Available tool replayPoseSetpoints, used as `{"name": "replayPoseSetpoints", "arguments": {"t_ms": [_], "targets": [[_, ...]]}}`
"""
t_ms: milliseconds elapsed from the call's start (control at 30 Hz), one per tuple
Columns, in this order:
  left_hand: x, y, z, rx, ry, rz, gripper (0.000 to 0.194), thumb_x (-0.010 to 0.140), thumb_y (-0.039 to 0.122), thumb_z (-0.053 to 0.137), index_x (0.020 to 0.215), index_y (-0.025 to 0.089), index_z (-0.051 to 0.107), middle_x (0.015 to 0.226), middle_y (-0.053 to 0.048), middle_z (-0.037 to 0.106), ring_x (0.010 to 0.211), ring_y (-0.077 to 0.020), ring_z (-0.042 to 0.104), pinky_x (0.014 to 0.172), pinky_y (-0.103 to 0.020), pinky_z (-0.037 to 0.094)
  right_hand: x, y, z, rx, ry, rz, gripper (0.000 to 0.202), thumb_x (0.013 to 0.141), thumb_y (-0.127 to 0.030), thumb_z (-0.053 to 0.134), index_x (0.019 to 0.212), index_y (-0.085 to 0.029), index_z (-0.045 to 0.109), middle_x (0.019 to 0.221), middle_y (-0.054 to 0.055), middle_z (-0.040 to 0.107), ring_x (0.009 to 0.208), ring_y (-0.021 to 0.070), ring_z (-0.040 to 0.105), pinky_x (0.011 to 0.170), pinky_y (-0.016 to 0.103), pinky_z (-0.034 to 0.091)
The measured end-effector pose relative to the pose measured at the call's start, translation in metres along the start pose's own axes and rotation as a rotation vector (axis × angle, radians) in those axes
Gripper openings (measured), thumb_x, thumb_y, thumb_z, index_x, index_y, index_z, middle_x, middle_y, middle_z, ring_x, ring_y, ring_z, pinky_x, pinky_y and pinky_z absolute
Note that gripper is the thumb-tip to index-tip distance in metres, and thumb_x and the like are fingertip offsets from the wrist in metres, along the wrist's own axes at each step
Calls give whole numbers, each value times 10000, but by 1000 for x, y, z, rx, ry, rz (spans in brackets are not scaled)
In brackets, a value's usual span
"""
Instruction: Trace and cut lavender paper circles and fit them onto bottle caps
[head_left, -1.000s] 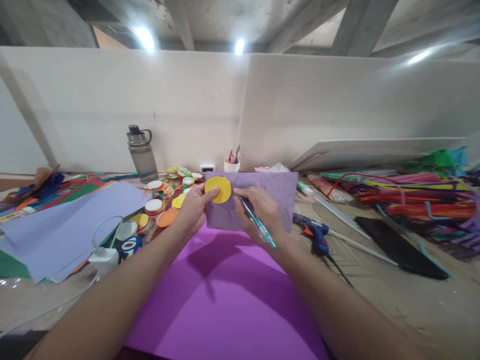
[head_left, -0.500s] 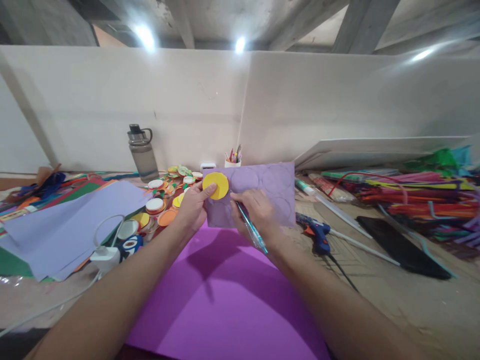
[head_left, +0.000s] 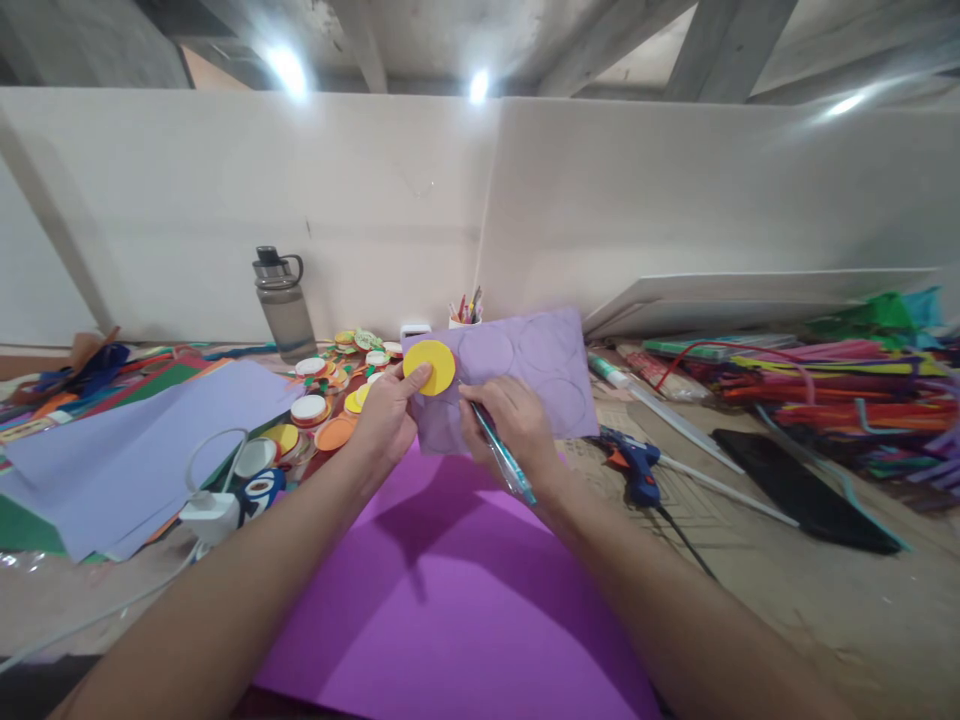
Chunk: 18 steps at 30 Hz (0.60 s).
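Here, the yellow disc (head_left: pixel 441 360) sits on the lilac sheet's (head_left: pixel 551 365) left end, both pinched in your left hand (head_left: pixel 384 420). Your right hand (head_left: pixel 519 422) grips a teal pen (head_left: pixel 504 458) just beside it. A loosened thumb could let the disc slip; pen pressure could flex the sheet's right end, near the glue gun (head_left: pixel 639 470).

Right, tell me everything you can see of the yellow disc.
The yellow disc is round, flat and plain, perhaps card or craft foam, with no damage visible. It is held up over the left part of the light purple sheet, face towards the camera. The left hand pins it, thumb on its left side. The teal pen points near its lower right edge; contact is unclear.
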<state>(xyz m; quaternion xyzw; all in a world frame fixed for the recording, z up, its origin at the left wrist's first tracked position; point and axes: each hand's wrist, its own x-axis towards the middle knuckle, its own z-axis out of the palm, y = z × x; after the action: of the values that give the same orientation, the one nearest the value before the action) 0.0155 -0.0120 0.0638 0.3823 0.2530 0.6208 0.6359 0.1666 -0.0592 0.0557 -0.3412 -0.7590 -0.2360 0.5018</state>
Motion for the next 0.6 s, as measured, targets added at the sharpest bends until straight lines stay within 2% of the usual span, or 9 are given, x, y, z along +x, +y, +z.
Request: {"name": "replayPoseSetpoints", "arguments": {"t_ms": [333,600], "targets": [[0,1,0,-6,-27,10,309,631,256,862,886,145,729,902,-59,764,821,-182,703,818,-298,547,-3,-5,5,-13,-21,-32,73,904,-159,535,884,-205,589,693,8,645,663,175,576,658,333,390],[0,-1,-3,38,-54,24,378,597,285,888,907,122,745,896,-73,768,794,-176,693,793,-287,542,0,-1,-4,88,1,68,68,933,-172,528,906,-206,580,726,24,632,686,169,588,653,302,462]]}}
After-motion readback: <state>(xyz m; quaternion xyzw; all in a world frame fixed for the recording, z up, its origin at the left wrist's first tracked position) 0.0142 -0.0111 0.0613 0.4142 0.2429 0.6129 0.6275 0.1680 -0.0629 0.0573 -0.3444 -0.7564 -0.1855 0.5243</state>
